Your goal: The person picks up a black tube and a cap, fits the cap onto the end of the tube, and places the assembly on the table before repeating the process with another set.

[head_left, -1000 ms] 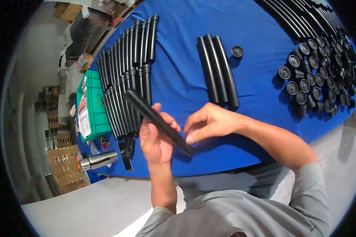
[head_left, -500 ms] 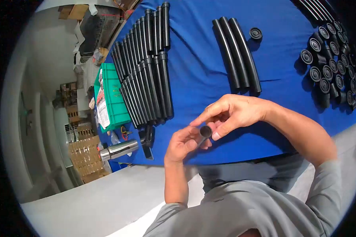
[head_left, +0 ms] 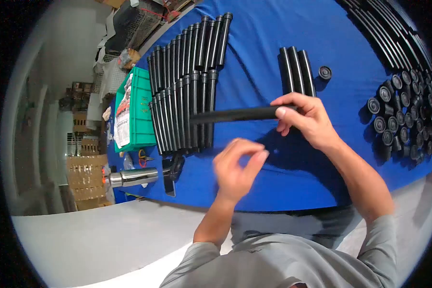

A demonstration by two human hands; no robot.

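My right hand (head_left: 312,122) pinches one end of a black tube (head_left: 240,114) between thumb and fingers. The tube is held level above the blue cloth, pointing left, its far end blurred in front of the rows of capped tubes. Below it, my left hand (head_left: 237,165) is free of the tube, slightly blurred, with thumb and forefinger apart and nothing between them. Behind my right hand lie three plain black tubes (head_left: 295,72) side by side, their near ends hidden by it. A single round black cap (head_left: 325,73) rests to their right.
Capped black tubes (head_left: 182,110) lie in two rows at left. Beside them stand a green crate (head_left: 141,113), a steel flask (head_left: 134,177), scissors (head_left: 142,157) and a phone (head_left: 170,186). Many black caps (head_left: 388,122) cluster at right, below long thin black tubes (head_left: 374,33).
The tube, earlier between both hands with its open end toward me, now lies level in my right hand. My left hand has come off it. The view has shifted.
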